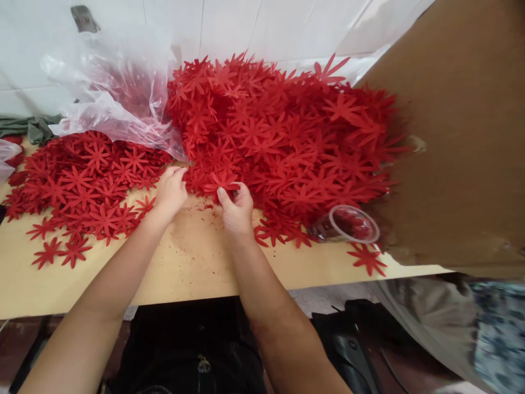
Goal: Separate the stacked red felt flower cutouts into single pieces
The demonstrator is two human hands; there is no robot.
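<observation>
A tall heap of red flower-shaped cutouts [279, 131] fills the middle and right of the table. My right hand [238, 207] pinches a red flower cutout [223, 183] between thumb and fingers at the heap's front edge. To its left, my left hand [172, 186] has its fingers drawn together at the heap's lower left edge; what they hold, if anything, is hidden. A lower, looser pile of red flowers [90, 186] spreads out left of my left hand.
Clear plastic bags [118, 109] rest against the white wall behind the left pile. A clear plastic cup [348, 224] lies on its side at the right front. A large cardboard sheet [459, 137] stands at the right. Red crumbs dot the tabletop [188, 273].
</observation>
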